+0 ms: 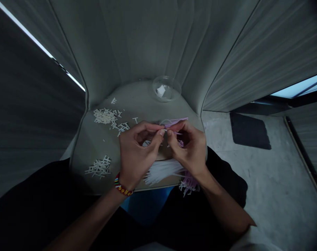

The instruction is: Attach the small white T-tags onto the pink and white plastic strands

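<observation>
My left hand [141, 148], with a beaded bracelet [123, 188] at the wrist, pinches thumb against forefinger over the chair seat. My right hand [188, 146] does the same, its fingertips almost touching the left ones. A small pale piece [165, 130] shows between the two pinches, its kind too small to make out. Just behind the fingertips a thin white strip curves in a loop. Pink strips [178, 121] lie behind and under my right hand. A bundle of white strips [162, 171] lies below both hands, partly covered by the right wrist.
On the grey chair seat [90, 139] are a pile of small white pieces [105, 116], another such pile [99, 167] nearer me, and a clear round bowl [171, 94] with a white scrap. More pink strips [189, 183] hang at the front edge. A dark mat [249, 130] lies on the floor.
</observation>
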Tool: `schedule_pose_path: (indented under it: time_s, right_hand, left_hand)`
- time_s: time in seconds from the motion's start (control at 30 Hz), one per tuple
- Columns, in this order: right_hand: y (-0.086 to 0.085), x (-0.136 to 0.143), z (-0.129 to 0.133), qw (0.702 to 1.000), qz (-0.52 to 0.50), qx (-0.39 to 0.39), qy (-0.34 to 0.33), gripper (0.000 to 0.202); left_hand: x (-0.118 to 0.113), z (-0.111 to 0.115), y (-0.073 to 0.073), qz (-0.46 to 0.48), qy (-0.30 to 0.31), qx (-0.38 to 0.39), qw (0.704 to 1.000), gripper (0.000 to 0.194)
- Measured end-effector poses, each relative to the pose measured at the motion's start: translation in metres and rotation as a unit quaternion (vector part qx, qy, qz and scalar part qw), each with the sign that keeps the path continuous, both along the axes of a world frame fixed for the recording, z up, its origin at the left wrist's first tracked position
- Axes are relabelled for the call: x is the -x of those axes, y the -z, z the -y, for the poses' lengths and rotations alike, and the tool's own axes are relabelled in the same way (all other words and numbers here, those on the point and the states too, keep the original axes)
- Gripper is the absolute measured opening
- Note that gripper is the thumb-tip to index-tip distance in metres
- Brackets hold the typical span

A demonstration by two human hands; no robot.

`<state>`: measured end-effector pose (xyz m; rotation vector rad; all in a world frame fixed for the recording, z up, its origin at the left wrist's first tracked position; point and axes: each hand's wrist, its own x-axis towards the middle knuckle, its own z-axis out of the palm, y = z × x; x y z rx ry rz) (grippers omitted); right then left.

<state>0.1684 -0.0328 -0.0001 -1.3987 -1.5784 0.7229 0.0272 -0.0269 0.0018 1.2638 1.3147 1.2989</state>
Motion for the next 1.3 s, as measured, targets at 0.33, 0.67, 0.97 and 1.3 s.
schedule_pose_path:
  time_s: [0.33, 0.67, 0.97, 1.3]
  right_hand:
    - [-0.0001, -0.0012, 0.0013, 0.999, 0.039, -0.022, -0.001, 0.007]
    - [-0.0002, 0.0010, 0.0026, 0.999, 0.037, -0.023, 0.000, 0.007]
    - [-0.0025, 0.0000, 0.0013, 1.000, -0.012, -0.007, -0.003, 0.007]
    - [-0.0050, -0.0024, -0.0001, 1.000, -0.005, -0.019, -0.022, 0.008]
  left_hand:
    - [-0.0004, 0.0017, 0.0045, -0.011, -0.004, 0.000, 1.000, 0.004]
    - [-0.0018, 0.0049, 0.0062, -0.015, -0.011, 0.002, 1.000, 0.003]
    - [0.0009, 0.0024, 0.0009, -0.002, -0.011, -0.006, 1.000, 0.004]
    - [0.0076, -0.0007, -0.0006, -0.022, 0.026, -0.004, 0.999, 0.003]
